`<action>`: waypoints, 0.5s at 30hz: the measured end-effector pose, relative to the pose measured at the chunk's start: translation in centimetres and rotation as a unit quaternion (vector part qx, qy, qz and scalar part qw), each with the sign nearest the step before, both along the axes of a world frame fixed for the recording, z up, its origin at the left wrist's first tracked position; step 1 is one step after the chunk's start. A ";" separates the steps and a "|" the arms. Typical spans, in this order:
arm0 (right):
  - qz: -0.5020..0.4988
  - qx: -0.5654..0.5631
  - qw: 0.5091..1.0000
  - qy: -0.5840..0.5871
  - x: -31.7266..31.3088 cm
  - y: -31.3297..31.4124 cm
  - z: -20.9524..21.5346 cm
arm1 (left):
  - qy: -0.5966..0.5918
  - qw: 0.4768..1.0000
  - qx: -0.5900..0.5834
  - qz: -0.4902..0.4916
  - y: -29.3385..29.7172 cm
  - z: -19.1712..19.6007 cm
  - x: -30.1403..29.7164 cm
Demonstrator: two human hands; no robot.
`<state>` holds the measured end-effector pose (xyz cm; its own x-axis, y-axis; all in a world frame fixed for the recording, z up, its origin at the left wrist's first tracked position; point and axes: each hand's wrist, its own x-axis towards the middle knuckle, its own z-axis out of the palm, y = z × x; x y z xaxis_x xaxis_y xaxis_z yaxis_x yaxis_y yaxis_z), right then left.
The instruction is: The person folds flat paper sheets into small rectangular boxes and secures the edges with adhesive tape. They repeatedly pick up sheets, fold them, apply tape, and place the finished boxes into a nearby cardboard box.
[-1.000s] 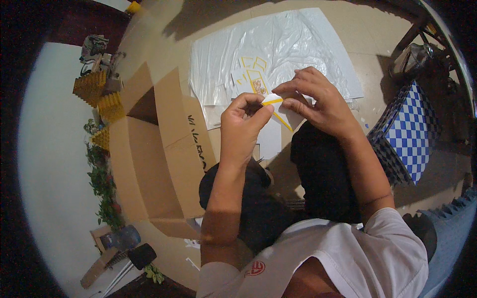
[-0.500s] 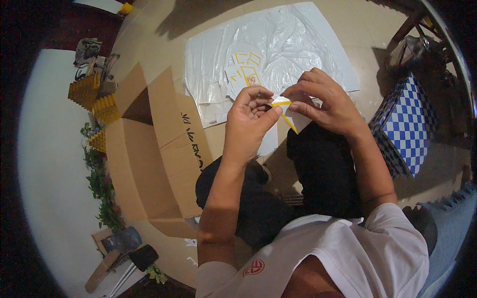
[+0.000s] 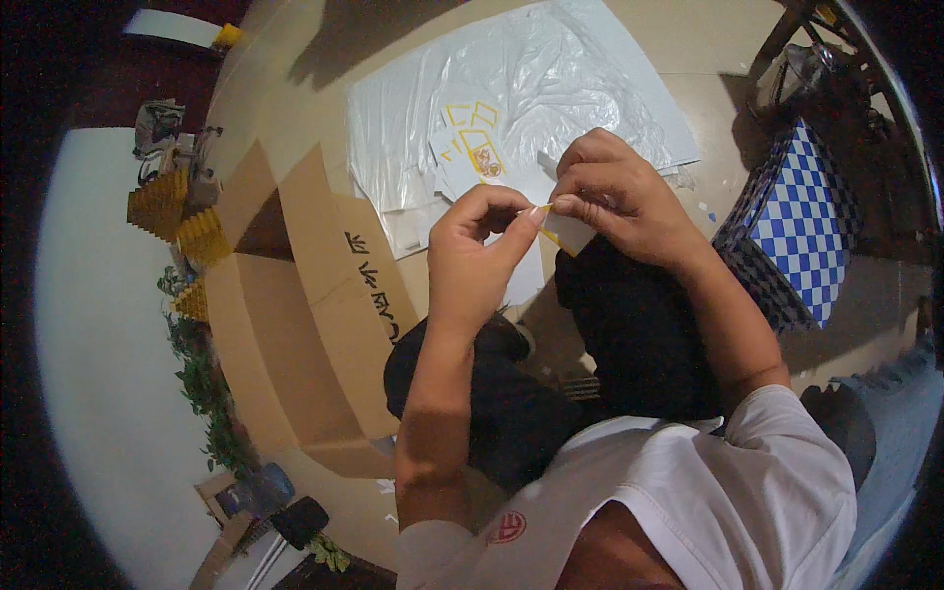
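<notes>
Take the folded paper [image 3: 571,234] as the middle of the dial, with twelve o'clock away from the person. It is small and white with a yellow edge, and it sits in the air between the two hands, over the person's lap. The left hand [image 3: 472,246], at nine o'clock, has its thumb and forefinger clamped on the near edge of the paper. The right hand [image 3: 629,206], at two o'clock, has its thumb and fingers clamped on the paper too, and the fingertips of the two hands are very near each other; whether they touch I cannot tell.

At between ten and eleven, some white cards [image 3: 482,157] with yellow lines lie on a sheet of clear plastic [image 3: 551,69], which spreads out toward twelve. An open cardboard box [image 3: 344,285] stands at between eight and nine, with yellow stacks [image 3: 157,208] past it at nine and a green plant [image 3: 202,388] at about eight. At three o'clock is a blue and white checked pile [image 3: 801,231]. Dark trousers [image 3: 639,334] cover the knees around five and six
</notes>
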<state>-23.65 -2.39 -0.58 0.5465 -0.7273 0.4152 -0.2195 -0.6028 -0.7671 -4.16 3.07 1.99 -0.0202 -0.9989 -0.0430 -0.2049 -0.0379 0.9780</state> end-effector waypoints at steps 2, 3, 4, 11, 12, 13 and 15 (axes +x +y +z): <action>-0.030 0.002 0.997 -0.070 0.7 0.1 -0.1 | 0.025 0.999 -0.034 0.006 -0.1 -0.1 0.3; -0.046 0.001 0.994 -0.103 0.9 0.1 -0.3 | 0.045 0.998 -0.038 0.018 -0.2 -0.2 0.4; -0.046 0.007 0.994 -0.100 0.8 0.0 -0.4 | 0.066 0.996 -0.041 0.030 -0.3 -0.2 0.4; -0.003 0.018 0.996 -0.089 0.3 -0.3 0.1 | -0.080 0.992 -0.098 -0.017 -0.5 -1.0 1.3; 0.006 0.046 0.993 -0.112 0.5 -0.3 0.1 | -0.048 0.997 -0.068 -0.007 -0.4 -0.9 1.3; -0.010 0.071 0.987 -0.143 0.4 -0.2 0.2 | -0.016 0.999 -0.037 0.003 -0.1 -0.8 1.0; -0.040 0.121 0.971 -0.203 0.3 0.0 0.5 | 0.052 0.998 -0.004 0.023 0.1 -0.8 0.6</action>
